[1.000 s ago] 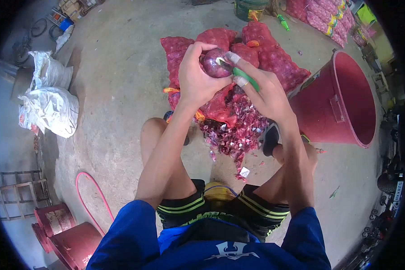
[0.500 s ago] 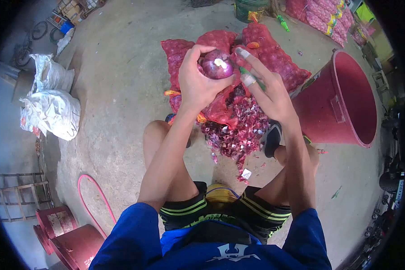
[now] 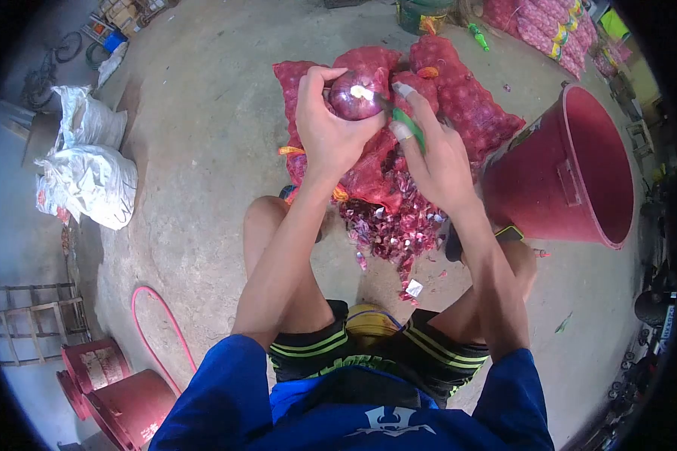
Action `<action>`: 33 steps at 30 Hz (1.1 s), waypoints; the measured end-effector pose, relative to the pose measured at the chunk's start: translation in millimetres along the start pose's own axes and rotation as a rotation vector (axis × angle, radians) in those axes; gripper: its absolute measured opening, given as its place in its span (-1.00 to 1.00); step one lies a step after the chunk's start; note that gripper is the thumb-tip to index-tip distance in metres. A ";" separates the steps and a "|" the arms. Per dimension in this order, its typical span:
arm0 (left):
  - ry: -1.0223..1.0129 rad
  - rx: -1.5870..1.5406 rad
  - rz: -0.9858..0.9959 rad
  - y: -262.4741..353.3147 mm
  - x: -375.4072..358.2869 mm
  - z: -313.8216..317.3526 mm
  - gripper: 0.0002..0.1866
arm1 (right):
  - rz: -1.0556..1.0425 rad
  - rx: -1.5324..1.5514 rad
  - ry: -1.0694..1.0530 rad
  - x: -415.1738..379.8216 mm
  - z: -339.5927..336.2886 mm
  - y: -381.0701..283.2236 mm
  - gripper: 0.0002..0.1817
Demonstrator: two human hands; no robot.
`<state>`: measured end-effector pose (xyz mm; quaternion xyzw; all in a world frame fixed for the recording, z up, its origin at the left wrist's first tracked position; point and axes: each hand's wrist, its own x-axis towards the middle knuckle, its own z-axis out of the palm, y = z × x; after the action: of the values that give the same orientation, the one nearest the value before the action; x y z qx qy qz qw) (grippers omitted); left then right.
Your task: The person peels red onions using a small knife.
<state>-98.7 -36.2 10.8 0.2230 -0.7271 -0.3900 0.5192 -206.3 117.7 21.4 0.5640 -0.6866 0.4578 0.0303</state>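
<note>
My left hand (image 3: 329,139) is wrapped round a large red onion (image 3: 356,96), its pale cut end facing up toward me. In my right hand (image 3: 436,154) is a small knife (image 3: 409,126) with a green handle, its dark blade right at the onion's side. White tape covers the thumb and a fingertip of this hand. Beneath both hands lie red mesh sacks of onions (image 3: 459,98) with orange ties. A heap of purple onion skins (image 3: 399,225) spreads over the floor between my feet.
A big dark red tub (image 3: 530,180) leans at the right, its mouth facing sideways. White sacks (image 3: 90,184) stand on the left. Red buckets (image 3: 132,406) and a pink hose (image 3: 160,323) lie at lower left. More filled mesh sacks (image 3: 541,26) and a green bucket (image 3: 421,16) stand behind.
My left hand has shifted slightly left with the onion. The right hand has moved a little left and down, bringing the knife blade against the onion's side.
</note>
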 end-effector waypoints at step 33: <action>-0.589 -0.877 -0.364 12.4 -13.9 11.6 -0.06 | 0.693 0.631 -0.130 -4.6 -30.2 61.1 -0.46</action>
<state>-103.5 -14.9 10.8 -0.0103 -0.5609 -0.7850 0.2628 -268.0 137.9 -0.1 0.3107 -0.6621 0.5910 -0.3403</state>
